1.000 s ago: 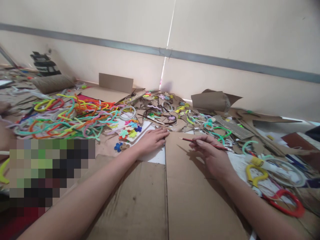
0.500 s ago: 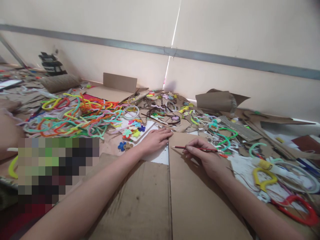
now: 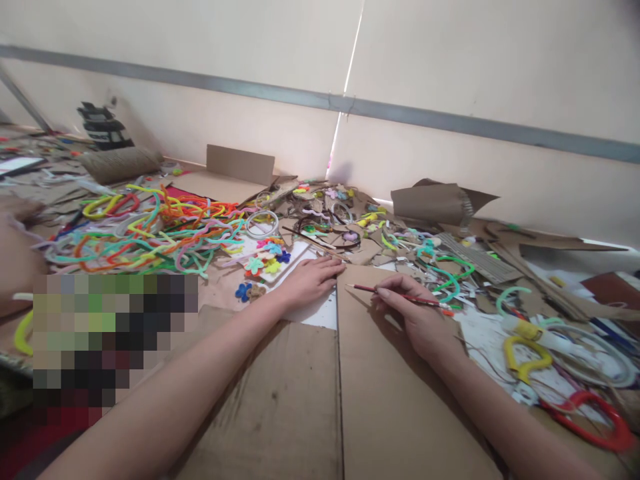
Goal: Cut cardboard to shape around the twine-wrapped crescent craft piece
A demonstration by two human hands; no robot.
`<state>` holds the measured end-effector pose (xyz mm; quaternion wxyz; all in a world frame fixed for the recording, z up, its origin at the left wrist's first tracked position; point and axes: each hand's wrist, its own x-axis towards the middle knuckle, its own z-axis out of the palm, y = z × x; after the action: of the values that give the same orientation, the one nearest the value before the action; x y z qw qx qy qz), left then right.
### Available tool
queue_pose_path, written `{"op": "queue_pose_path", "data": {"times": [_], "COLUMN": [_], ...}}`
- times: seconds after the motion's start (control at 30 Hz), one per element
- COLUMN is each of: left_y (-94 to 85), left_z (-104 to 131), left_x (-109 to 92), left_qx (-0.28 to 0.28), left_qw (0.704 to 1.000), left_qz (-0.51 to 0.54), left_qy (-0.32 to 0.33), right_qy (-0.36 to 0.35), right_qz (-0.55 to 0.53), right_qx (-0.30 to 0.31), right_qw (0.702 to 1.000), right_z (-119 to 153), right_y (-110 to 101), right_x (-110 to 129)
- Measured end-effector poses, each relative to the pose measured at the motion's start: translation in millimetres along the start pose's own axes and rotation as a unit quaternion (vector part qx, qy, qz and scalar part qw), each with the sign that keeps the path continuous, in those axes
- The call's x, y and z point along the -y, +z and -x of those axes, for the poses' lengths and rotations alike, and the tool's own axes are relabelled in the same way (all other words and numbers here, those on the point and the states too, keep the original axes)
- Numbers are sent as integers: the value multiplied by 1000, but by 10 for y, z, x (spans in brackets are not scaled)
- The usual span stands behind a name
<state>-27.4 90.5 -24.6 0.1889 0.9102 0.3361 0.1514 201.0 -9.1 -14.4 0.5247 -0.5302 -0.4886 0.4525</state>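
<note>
Between thumb and fingers, my right hand [image 3: 413, 310] grips a dark red pencil [image 3: 365, 289], its tip pointing left over the top part of a brown cardboard sheet [image 3: 400, 413]. Whether the tip touches the sheet I cannot tell. My left hand [image 3: 313, 283] lies flat, palm down and empty, with its fingertips at the sheet's upper left edge. Under my left forearm is another cardboard piece [image 3: 290, 380], its edge alongside the sheet. Small felt flowers [image 3: 270, 257] lie just beyond my left wrist.
Tangled pipe cleaners [image 3: 165, 230] spread at the left, near another person's arm [image 3: 15, 260]. A twine roll [image 3: 120, 165] sits behind them. Scissors with red and yellow handles [image 3: 585, 420] lie at the right. Cardboard scraps [image 3: 440, 203] line the wall.
The pencil in my right hand has shifted slightly, its tip now a little higher and farther right. My left hand has stayed in place.
</note>
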Motion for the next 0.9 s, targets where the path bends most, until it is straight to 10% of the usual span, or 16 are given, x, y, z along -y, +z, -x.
{"op": "queue_pose_path", "data": {"times": [0.23, 0.67, 0.9], "left_y": [5, -34, -10], "left_z": [0, -7, -13], "left_x": [2, 19, 49], "left_qx": [6, 18, 14], "left_qw": [1000, 1000, 1000], "left_qz": [-2, 0, -1], "left_qy": [-9, -4, 0], "right_qy": [16, -16, -1], "right_qz": [-20, -53, -46], "right_qx": [24, -155, -121], "right_qw": [999, 986, 992], "right_z": [33, -49, 17], "right_y": [47, -542, -431], "right_x": [4, 181, 65]}}
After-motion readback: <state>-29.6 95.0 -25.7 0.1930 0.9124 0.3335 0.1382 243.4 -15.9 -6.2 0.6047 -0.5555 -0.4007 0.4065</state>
